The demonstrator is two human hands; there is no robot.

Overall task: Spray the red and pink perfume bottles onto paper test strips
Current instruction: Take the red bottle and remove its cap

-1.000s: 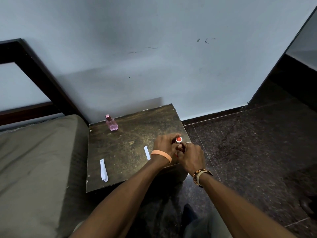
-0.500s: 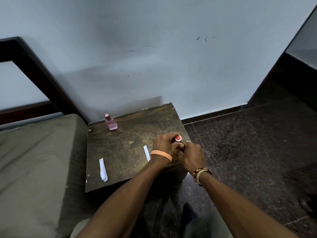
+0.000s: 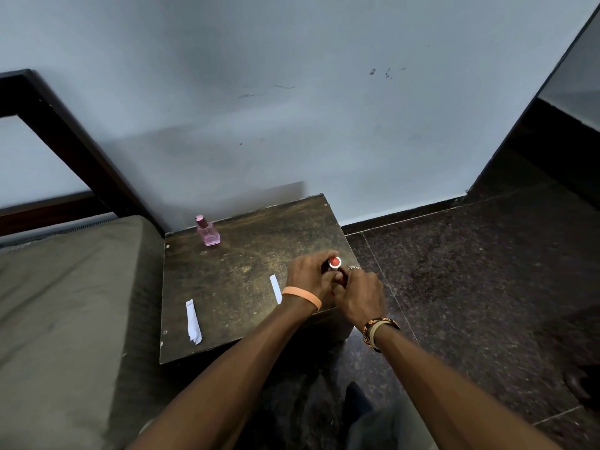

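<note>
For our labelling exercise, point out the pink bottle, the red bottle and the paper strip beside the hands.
pink bottle (image 3: 211,235): head view, glass body.
red bottle (image 3: 334,262): head view, round red top.
paper strip (image 3: 276,289): head view, its middle.

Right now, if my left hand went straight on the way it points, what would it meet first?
The red perfume bottle, which the left hand grips together with the right hand. Past it come the table edge and the floor, though depth is unclear.

A peach rubber wristband (image 3: 302,297) circles the left wrist; the right wears a dark-and-cream patterned bracelet (image 3: 378,329) (markings unreadable) and a silver finger ring (image 3: 353,267).
</note>
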